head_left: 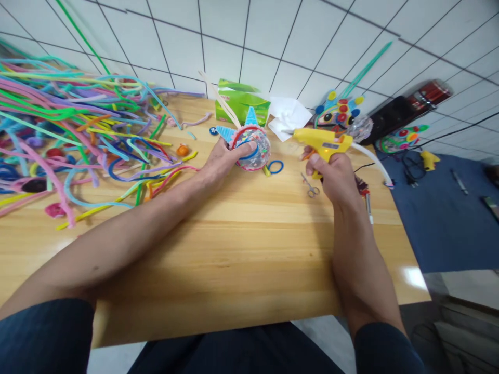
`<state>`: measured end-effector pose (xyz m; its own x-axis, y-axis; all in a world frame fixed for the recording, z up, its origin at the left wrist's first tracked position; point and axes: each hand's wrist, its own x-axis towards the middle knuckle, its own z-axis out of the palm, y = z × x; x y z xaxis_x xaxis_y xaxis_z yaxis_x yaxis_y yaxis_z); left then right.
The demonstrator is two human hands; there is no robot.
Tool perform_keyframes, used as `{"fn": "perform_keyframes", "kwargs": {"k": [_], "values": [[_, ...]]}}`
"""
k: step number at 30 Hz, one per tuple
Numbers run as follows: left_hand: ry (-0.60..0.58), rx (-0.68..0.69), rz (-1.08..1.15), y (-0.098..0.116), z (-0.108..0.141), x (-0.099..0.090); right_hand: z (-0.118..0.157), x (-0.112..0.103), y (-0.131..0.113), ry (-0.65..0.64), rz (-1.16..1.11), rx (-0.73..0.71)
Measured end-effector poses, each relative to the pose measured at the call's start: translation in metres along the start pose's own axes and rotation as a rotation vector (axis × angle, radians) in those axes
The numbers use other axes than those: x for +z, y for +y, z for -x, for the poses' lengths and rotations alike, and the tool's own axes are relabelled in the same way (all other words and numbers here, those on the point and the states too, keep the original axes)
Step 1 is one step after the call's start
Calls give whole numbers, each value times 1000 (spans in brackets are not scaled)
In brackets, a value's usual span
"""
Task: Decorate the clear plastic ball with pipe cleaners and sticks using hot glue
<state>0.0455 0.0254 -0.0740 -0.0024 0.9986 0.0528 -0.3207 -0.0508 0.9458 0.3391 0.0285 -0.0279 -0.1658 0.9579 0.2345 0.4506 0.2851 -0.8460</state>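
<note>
My left hand is closed on a clear round craft piece with a red-pink fuzzy rim and blue pipe-cleaner points. Its thumb lies over a blue ring on the piece's face. Pale strips stick up behind it. In my right hand is a yellow hot glue gun, its nozzle aimed left toward the craft piece but apart from it. A white glue stick runs out of the gun's back. Below the gun lie small scissors, and a blue pipe-cleaner ring rests beside the craft piece.
A heap of colourful pipe cleaners covers the table's left. Behind my hands stand a green tissue pack and a white tissue. Decorated craft figures and a dark red-topped bottle stand at the back right, against the tiled wall.
</note>
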Motion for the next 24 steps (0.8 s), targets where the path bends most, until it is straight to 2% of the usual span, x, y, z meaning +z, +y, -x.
{"fn": "perform_keyframes", "kwargs": {"k": [4,6,9,12,15,18,21,24], "values": [[4,-1,-10,1,3,0,-19,-31,41,295,191,98],[43,-4,-25,1,4,0,-28,-41,62,379,280,177],[70,-4,-56,-2,5,0,-38,-42,83,402,421,267],[66,3,-81,-4,6,-1,-44,-35,91,379,523,333],[61,2,-96,-6,6,-2,-41,-32,93,326,619,374],[51,20,-107,-8,5,-4,-24,-37,87,312,774,381],[53,30,-108,-9,4,-4,6,-39,68,346,909,340],[38,28,-80,-10,4,-4,30,-27,38,253,798,239]]}}
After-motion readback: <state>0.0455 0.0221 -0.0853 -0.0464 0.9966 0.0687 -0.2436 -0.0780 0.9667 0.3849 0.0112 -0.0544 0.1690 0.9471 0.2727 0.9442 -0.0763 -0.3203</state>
